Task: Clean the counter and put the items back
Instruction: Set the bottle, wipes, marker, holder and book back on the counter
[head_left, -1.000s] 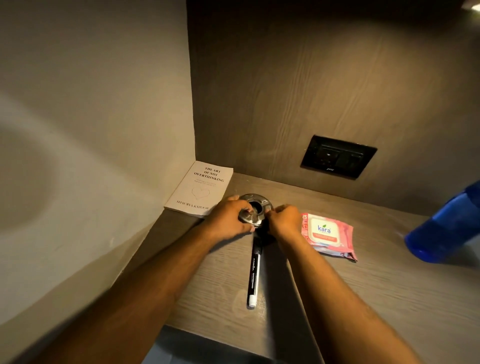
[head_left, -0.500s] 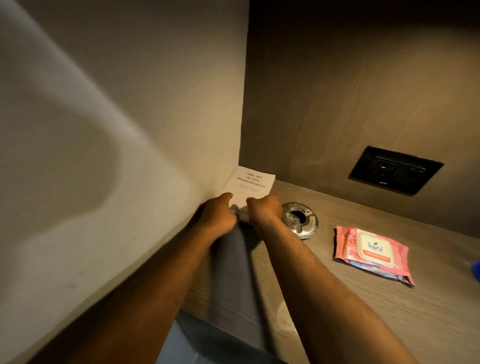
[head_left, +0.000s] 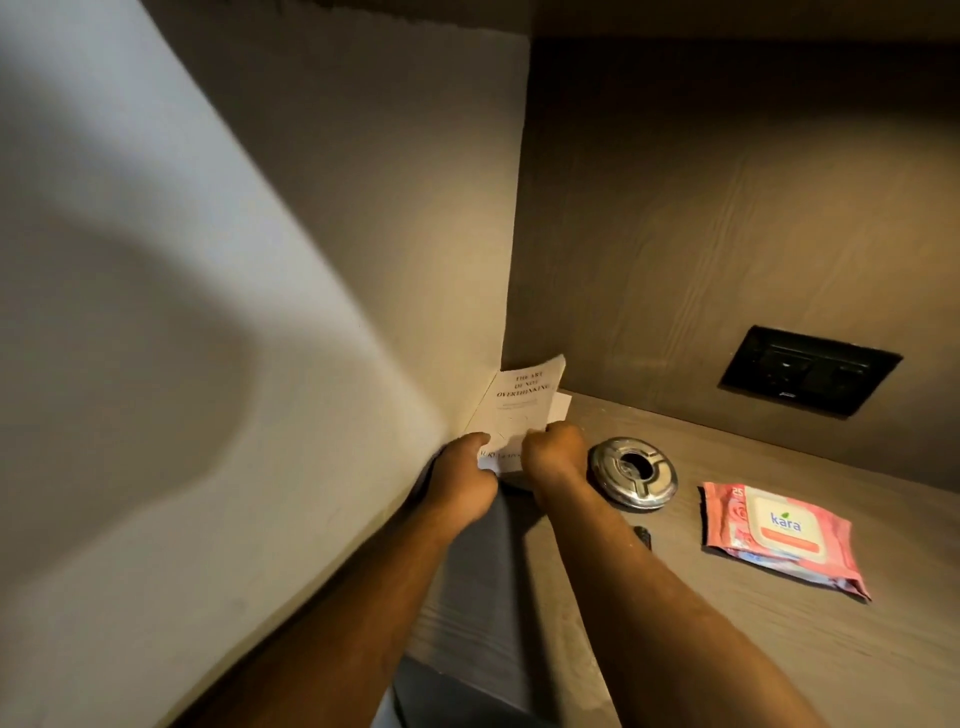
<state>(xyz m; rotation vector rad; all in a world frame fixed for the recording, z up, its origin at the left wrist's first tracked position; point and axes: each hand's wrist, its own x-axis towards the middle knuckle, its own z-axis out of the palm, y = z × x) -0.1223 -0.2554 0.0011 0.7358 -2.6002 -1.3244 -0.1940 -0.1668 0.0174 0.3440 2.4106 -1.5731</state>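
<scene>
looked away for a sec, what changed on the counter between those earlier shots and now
Both hands left the metal ashtray and went left to the book. The left hand and right hand now grip its near edge and tip it up off the counter by the wall. The ashtray, wipes pack and socket stayed put.

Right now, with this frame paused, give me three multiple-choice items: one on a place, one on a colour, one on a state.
1. Where is the metal ashtray?
A. right of the book
B. on the wipes pack
C. left of the book

2. What colour is the wipes pack?
A. green
B. pink
C. black

3. How is the book?
A. lying shut and flat
B. gripped by both hands, cover raised
C. under the ashtray

Answers: 1 A, it sits right of the book. 2 B, pink wrapper. 3 B, the left hand and right hand grip it.
</scene>
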